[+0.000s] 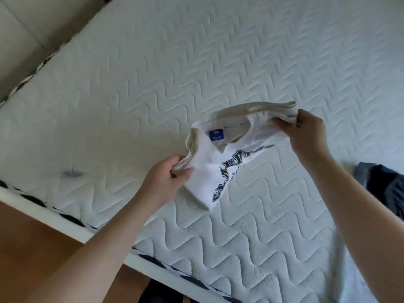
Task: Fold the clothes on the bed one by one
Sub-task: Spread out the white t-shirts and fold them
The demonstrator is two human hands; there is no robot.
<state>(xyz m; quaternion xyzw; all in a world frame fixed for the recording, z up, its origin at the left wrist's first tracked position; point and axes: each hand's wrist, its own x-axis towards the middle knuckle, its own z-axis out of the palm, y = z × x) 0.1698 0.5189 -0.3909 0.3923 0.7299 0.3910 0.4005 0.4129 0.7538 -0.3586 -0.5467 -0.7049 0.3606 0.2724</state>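
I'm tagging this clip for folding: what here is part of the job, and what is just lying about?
Part of the job:
white collared shirt with dark blue lettering, gripped by left hand and right hand
dark denim garment, waiting at the right
white quilted mattress

Lying about:
small grey scrap

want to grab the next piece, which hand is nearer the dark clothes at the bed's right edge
Right. The right hand grips the white shirt up and left of the dark clothes; the left hand grips the shirt's far side.

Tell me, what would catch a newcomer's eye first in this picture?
A white shirt with dark blue lettering, held up over the middle of the quilted mattress by the left hand and right hand at its shoulders. A dark garment lies at the right edge.
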